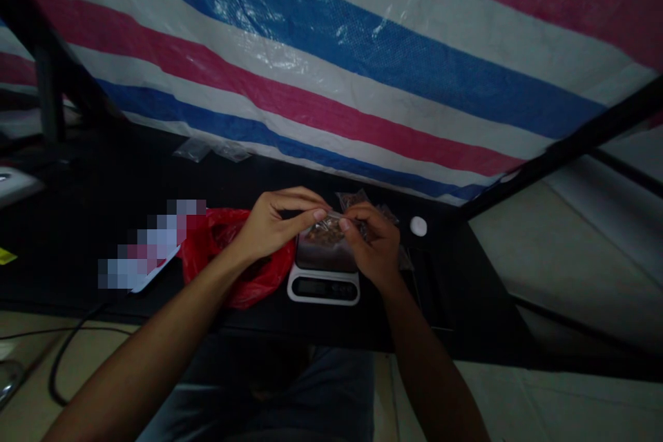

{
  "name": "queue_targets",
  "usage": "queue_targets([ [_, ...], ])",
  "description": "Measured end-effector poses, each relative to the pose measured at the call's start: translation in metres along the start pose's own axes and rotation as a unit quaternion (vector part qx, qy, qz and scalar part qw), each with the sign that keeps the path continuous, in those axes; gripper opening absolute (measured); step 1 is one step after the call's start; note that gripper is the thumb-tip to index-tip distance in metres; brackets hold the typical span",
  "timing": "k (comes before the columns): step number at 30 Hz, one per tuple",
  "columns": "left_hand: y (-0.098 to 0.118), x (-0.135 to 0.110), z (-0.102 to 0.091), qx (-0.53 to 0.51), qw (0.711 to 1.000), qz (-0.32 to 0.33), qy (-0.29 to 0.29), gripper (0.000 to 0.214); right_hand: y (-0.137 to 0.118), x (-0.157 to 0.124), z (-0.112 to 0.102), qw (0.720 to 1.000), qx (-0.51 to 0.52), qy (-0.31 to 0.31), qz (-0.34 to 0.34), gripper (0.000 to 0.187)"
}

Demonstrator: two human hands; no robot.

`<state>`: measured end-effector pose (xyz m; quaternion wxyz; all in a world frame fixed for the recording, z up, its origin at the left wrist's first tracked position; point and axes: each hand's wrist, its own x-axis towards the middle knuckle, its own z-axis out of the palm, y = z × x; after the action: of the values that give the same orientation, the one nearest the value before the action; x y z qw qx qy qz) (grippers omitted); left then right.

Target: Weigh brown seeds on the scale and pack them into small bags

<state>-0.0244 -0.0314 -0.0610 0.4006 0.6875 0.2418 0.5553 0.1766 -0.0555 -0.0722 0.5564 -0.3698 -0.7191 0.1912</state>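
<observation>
Between my two hands is a small clear plastic bag (327, 229) with brownish bits inside, held over a white kitchen scale (324, 288). My left hand (282, 217) pinches the bag's top edge between thumb and fingers. On the other side, my right hand (373, 235) grips the same edge, its thumb at the front. The scale's dark plate shows partly below the bag, and its display looks blank. An open red plastic bag (241, 286) lies just left of the scale, partly behind my left forearm; its contents are mostly hidden.
More small filled bags (352, 199) lie behind my right hand. A round white object (418, 226) sits to the right. Flat clear bags (194, 149) rest at the back of the black table (129, 179). A striped sheet (311, 55) rises behind. A blurred-out object with a cable lies left.
</observation>
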Motion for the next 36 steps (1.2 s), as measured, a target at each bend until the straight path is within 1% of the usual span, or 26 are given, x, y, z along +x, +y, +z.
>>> queue_targets([
  [3, -0.0024, 0.0006, -0.0009, -0.012, 0.999, -0.012, 0.038, 0.013, 0.0001, 0.0003, -0.0002, 1.000, 0.010, 0.001, 0.002, 0.006],
  [5, -0.0036, 0.0009, -0.0006, -0.016, 0.999, -0.021, 0.048, 0.016, 0.0014, 0.0004, -0.0002, 1.000, 0.015, 0.006, 0.002, 0.006],
  [10, -0.0017, 0.0011, 0.0006, 0.012, 0.999, -0.017, 0.039, 0.018, 0.0039, 0.0018, -0.0003, 1.000, 0.002, 0.016, 0.013, 0.006],
  [15, -0.0029, -0.0001, 0.0017, 0.018, 0.999, -0.027, 0.013, 0.017, 0.0011, 0.0024, 0.0013, 1.000, 0.013, -0.012, 0.010, 0.006],
  [19, -0.0048, -0.0008, 0.0025, 0.009, 0.999, -0.040, 0.021, 0.020, -0.0015, 0.0015, 0.0019, 0.999, 0.026, -0.017, 0.016, 0.007],
  [24, -0.0035, -0.0007, 0.0039, 0.021, 0.999, -0.028, 0.021, 0.020, -0.0004, 0.0008, 0.0017, 0.999, 0.023, -0.017, 0.032, 0.010],
  [27, -0.0026, -0.0010, 0.0046, 0.029, 0.999, -0.021, 0.011, 0.017, 0.0019, -0.0003, 0.0021, 0.999, 0.022, -0.011, 0.038, 0.010],
  [30, -0.0021, -0.0014, 0.0051, 0.034, 0.999, -0.013, -0.003, 0.015, 0.0033, -0.0015, 0.0025, 0.999, 0.030, -0.007, 0.029, 0.008],
  [36, -0.0019, -0.0016, 0.0067, 0.044, 0.999, 0.000, 0.010, 0.016, 0.0013, -0.0018, 0.0040, 1.000, 0.013, -0.018, 0.016, 0.005],
])
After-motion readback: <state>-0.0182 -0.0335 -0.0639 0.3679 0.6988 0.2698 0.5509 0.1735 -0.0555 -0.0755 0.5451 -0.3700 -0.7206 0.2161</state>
